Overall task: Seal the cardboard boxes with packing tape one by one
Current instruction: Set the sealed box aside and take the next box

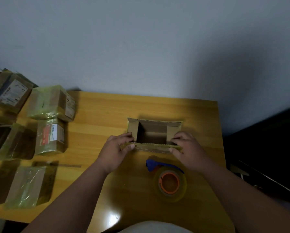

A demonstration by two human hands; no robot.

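Gripping open box, seemingly tape-edged, both hands.

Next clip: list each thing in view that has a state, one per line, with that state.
Open box: top open, near flap held by both hands.
Left hand: grip on the near flap's left end.
Right hand: grip on the near flap's right end.
Tape roll: lying flat on the table, untouched.
Taped boxes: wrapped in tape, set aside on the left.
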